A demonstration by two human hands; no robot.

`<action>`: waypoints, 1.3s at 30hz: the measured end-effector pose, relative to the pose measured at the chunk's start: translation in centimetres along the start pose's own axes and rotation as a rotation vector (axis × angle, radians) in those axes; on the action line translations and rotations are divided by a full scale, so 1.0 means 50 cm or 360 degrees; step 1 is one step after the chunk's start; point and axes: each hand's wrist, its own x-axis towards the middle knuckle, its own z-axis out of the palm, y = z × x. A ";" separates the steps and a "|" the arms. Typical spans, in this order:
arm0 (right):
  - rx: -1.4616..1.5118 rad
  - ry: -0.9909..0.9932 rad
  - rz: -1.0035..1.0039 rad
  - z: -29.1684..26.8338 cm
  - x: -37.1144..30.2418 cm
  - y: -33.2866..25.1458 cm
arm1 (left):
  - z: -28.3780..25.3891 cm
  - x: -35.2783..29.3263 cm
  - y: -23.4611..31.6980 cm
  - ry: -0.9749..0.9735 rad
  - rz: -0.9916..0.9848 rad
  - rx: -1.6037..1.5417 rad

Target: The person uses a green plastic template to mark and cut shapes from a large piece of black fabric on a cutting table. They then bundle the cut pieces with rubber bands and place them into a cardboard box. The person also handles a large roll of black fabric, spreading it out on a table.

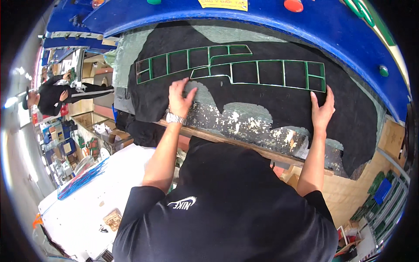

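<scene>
While spread hands [180, 98] [322, 112] flank it (right grip unclear), one green frame [258, 72] looks laddered.

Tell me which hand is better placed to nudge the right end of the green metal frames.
Right, most likely: the right hand has its thumb and fingertips at that end of the green metal frames; the left hand is much farther left.
</scene>
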 end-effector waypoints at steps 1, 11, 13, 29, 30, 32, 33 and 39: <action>0.0122 0.0058 -0.0087 -0.009 0.005 0.002 | -0.012 -0.019 0.014 -0.0073 0.0058 0.0049; 0.0815 0.0618 0.0590 -0.226 0.106 0.051 | -0.057 -0.170 0.085 -0.0819 0.0441 -0.0260; 0.0902 0.0653 0.0572 -0.271 0.170 0.043 | -0.028 -0.131 0.065 -0.0753 0.0457 -0.0302; 0.0251 -0.0287 -0.0101 -0.161 -0.097 -0.163 | 0.015 -0.014 0.050 -0.0398 0.0542 -0.0240; 0.0231 -0.0395 -0.0227 -0.150 -0.128 -0.184 | 0.010 -0.012 0.058 -0.0431 0.0520 -0.0219; 0.0182 -0.0534 -0.0326 -0.118 -0.158 -0.213 | 0.012 0.006 0.071 -0.0506 0.0465 -0.0170; 0.0154 -0.0563 -0.0302 -0.105 -0.165 -0.225 | 0.013 0.010 0.068 -0.0480 0.0487 -0.0178; -0.0100 -0.0479 -0.0416 -0.094 -0.203 -0.232 | 0.013 -0.009 0.062 -0.0462 0.0503 -0.0164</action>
